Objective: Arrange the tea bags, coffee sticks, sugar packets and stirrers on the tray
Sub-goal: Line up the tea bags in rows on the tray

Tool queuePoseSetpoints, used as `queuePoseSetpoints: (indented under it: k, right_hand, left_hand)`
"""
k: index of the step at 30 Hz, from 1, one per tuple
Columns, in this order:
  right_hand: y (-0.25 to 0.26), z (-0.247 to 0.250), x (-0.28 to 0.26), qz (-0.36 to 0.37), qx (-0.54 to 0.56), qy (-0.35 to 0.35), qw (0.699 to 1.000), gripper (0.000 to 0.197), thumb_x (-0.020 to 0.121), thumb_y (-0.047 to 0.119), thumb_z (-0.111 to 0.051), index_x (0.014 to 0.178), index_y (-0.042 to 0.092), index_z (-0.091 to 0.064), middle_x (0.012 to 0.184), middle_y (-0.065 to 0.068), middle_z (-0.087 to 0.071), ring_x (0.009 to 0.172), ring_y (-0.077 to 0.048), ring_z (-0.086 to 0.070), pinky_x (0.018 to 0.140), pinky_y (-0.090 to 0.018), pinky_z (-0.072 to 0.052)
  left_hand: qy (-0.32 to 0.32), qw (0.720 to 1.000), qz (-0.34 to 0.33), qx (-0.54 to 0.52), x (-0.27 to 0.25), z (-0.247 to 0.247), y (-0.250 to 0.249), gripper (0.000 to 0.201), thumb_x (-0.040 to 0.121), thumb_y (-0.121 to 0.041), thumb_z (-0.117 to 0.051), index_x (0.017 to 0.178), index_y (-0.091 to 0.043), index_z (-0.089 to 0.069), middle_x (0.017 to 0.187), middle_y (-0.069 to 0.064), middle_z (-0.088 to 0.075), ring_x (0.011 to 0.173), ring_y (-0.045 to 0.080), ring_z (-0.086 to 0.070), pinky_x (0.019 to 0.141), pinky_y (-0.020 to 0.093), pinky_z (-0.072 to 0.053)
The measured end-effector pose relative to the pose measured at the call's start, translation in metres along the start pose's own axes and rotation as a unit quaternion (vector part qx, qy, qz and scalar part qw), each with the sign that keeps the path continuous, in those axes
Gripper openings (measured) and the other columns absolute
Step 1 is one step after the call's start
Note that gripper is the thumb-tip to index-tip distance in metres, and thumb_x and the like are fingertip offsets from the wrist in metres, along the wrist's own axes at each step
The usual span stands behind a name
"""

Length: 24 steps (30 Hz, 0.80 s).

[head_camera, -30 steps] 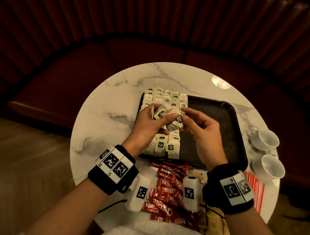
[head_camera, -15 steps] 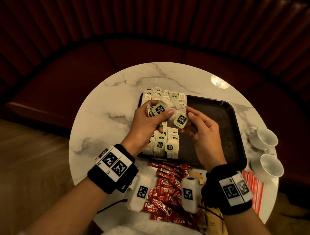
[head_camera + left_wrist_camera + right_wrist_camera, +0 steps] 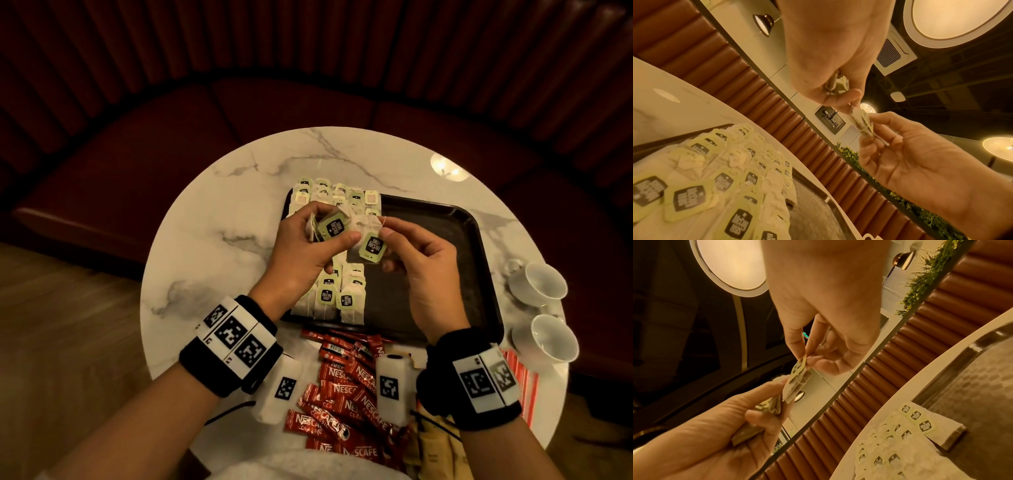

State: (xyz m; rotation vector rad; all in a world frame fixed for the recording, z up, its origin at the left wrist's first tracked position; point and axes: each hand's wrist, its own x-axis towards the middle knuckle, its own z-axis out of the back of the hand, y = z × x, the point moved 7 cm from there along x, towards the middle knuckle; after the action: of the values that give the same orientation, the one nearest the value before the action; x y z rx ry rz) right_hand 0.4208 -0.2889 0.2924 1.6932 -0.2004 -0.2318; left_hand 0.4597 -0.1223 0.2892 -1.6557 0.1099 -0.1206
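Observation:
Above the left half of the black tray [image 3: 445,236], my left hand [image 3: 334,224] grips a small bunch of tea bags [image 3: 330,226] with green tags. Beside it, my right hand [image 3: 385,229] pinches the top of one tea bag [image 3: 371,247], which still touches the bunch. The left wrist view shows that tea bag [image 3: 861,123] between both hands, and so does the right wrist view [image 3: 797,379]. Rows of tea bags [image 3: 342,296] lie along the tray's left side. Red coffee sticks [image 3: 346,394] and tan sugar packets [image 3: 435,445] lie on the table near me.
The round marble table [image 3: 212,240] carries two white cups [image 3: 537,284] at its right edge. A red striped packet [image 3: 522,387] lies by my right wrist. The right half of the tray is bare. A dark red bench curves behind the table.
My right hand has drawn one tea bag to the right, out of the bunch in my left hand. Both hands have lifted slightly toward the tray's far side.

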Motion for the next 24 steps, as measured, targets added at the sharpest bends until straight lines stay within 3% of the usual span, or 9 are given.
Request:
queuePoseSetpoints:
  k: [4, 12, 15, 18, 21, 24]
  right_hand:
    - [-0.002, 0.0, 0.002, -0.007, -0.011, 0.015, 1.0, 0.022, 0.089, 0.005, -0.066, 0.11, 0.007, -0.07, 0.099, -0.005, -0.076, 0.063, -0.002, -0.062, 0.054, -0.015, -0.046]
    - [-0.008, -0.004, -0.002, -0.008, -0.015, 0.025, 1.0, 0.021, 0.087, 0.007, -0.068, 0.107, 0.01, -0.071, 0.095, -0.006, -0.076, 0.071, -0.007, -0.065, 0.057, -0.018, -0.047]
    - [-0.004, -0.004, -0.005, -0.001, -0.014, 0.021, 1.0, 0.018, 0.092, 0.008, -0.061, 0.104, 0.014, -0.073, 0.095, -0.007, -0.075, 0.068, -0.012, -0.059, 0.058, -0.019, -0.048]
    - [0.001, -0.003, -0.004, 0.005, -0.002, 0.017, 1.0, 0.022, 0.096, 0.004, -0.054, 0.098, 0.014, -0.074, 0.086, -0.001, -0.075, 0.063, -0.008, -0.061, 0.058, -0.017, -0.048]
    - [0.004, -0.004, -0.001, 0.028, -0.038, 0.027, 0.999, 0.017, 0.093, 0.008, -0.06, 0.098, 0.016, -0.075, 0.095, -0.004, -0.076, 0.074, -0.019, -0.06, 0.06, -0.02, -0.047]
    - [0.004, -0.003, 0.001, 0.026, -0.066, 0.034, 0.997, 0.013, 0.092, 0.012, -0.063, 0.098, 0.015, -0.074, 0.094, 0.0, -0.076, 0.081, -0.01, -0.065, 0.062, -0.019, -0.045]
  left_hand:
    - [0.008, 1.0, -0.002, 0.0, 0.001, -0.002, -0.001, 0.023, 0.079, -0.004, -0.077, 0.095, -0.003, -0.06, 0.085, 0.012, -0.061, 0.062, 0.015, -0.055, 0.041, 0.02, -0.042]
    - [-0.02, 0.999, 0.002, -0.028, 0.003, 0.0, -0.001, 0.017, 0.081, -0.004, -0.075, 0.093, -0.006, -0.063, 0.08, 0.012, -0.063, 0.049, 0.005, -0.051, 0.041, 0.018, -0.041]
    - [-0.018, 1.0, -0.005, -0.013, 0.003, 0.0, -0.003, 0.018, 0.08, -0.003, -0.076, 0.091, -0.006, -0.062, 0.075, 0.005, -0.061, 0.047, 0.003, -0.05, 0.04, 0.018, -0.04]
    - [-0.008, 1.0, -0.021, -0.009, 0.002, -0.003, -0.007, 0.02, 0.078, 0.001, -0.077, 0.085, -0.009, -0.061, 0.071, -0.001, -0.061, 0.048, 0.0, -0.051, 0.043, 0.014, -0.039]
    - [0.016, 0.999, -0.049, 0.002, 0.0, -0.007, -0.013, 0.018, 0.078, 0.0, -0.077, 0.088, -0.005, -0.062, 0.073, -0.002, -0.061, 0.055, -0.003, -0.055, 0.05, 0.008, -0.04]
    - [0.026, 0.998, -0.06, 0.012, 0.0, -0.01, -0.016, 0.018, 0.079, -0.003, -0.077, 0.09, -0.004, -0.063, 0.075, -0.002, -0.062, 0.055, -0.003, -0.056, 0.051, 0.007, -0.04]
